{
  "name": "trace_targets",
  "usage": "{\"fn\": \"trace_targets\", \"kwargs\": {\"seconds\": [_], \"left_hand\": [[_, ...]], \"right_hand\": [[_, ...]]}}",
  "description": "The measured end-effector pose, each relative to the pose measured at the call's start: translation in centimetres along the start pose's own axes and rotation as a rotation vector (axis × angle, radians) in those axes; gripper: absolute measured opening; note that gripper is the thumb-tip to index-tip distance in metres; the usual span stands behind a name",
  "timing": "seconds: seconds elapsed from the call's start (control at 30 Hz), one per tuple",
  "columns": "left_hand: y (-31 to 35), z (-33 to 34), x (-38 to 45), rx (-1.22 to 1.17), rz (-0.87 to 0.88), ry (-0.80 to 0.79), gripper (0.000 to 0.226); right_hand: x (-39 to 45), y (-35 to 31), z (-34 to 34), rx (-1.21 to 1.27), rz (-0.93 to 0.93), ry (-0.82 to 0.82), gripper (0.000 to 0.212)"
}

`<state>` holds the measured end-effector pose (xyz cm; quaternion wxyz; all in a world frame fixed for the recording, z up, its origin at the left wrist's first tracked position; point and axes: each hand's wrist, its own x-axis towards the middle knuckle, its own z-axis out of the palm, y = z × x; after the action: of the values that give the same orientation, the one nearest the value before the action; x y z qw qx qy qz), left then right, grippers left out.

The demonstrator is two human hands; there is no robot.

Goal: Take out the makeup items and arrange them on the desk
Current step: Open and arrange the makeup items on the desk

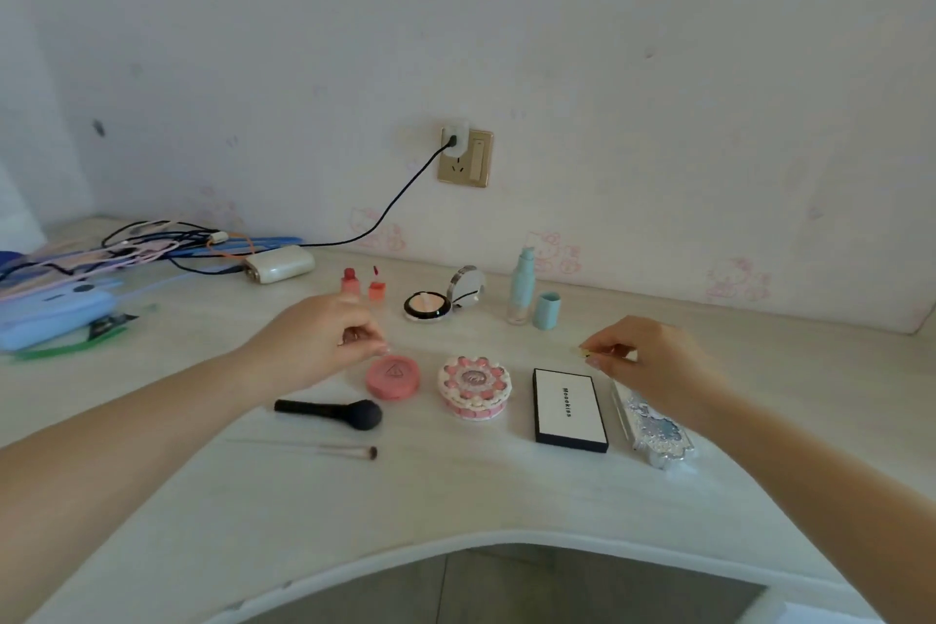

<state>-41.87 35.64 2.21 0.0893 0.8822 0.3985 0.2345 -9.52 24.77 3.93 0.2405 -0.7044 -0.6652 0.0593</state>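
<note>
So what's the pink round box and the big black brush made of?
The pink round box looks like smooth plastic: an even pink with a soft sheen and a triangle mark on its lid. The black brush seems to have a matte handle, plastic or painted wood, I can't tell which, and a dense, soft-looking head of dark bristles with no shine.

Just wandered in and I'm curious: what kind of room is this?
Probably a bedroom used as a vanity corner: cartoon-cat wallpaper, a pale desk laid with makeup such as a pink compact, and a charger plugged into a wall socket.
</note>
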Motion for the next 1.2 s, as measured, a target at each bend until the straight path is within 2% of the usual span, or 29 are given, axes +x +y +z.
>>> {"fn": "trace_targets", "kwargs": {"seconds": [0.17, 0.3, 0.37, 0.43, 0.6, 0.7, 0.9, 1.2], "left_hand": [[-1.9, 0.0, -4.6, -0.058, -0.036, 0.02, 0.007], [-3.0, 0.6, -8.6, -0.086, -0.032, -0.063, 0.016], [-3.4, 1.0, -10.5, -0.075, -0.036, -0.113, 0.034], [-4.1, 1.4, -12.3, -0.058, -0.04, -0.152, 0.044], [-5.3, 1.1, -14.5, -0.042, -0.04, -0.136, 0.034], [-5.5, 1.0, -14.6, -0.035, -0.01, -0.12, 0.031], [-5.8, 0.9, -15.0, -0.041, -0.026, -0.127, 0.042], [-6.5, 0.5, -14.8, -0.03, -0.023, -0.11, 0.038]], "right_hand": [[-1.0, -5.3, 5.0, 0.115, -0.083, -0.072, 0.02], [-2.1, -9.0, 8.6, 0.137, -0.147, -0.175, 0.026], [-2.5, -10.3, 10.3, 0.189, -0.147, -0.216, 0.025], [-2.8, -11.5, 12.0, 0.239, -0.15, -0.22, 0.028], [-3.6, -13.9, 15.1, 0.234, -0.196, -0.207, 0.032], [-4.0, -15.1, 16.1, 0.172, -0.299, -0.179, 0.03], [-4.1, -16.7, 18.0, 0.088, -0.47, -0.103, 0.025], [-4.6, -14.8, 16.7, 0.163, -0.351, -0.084, 0.032]]}}
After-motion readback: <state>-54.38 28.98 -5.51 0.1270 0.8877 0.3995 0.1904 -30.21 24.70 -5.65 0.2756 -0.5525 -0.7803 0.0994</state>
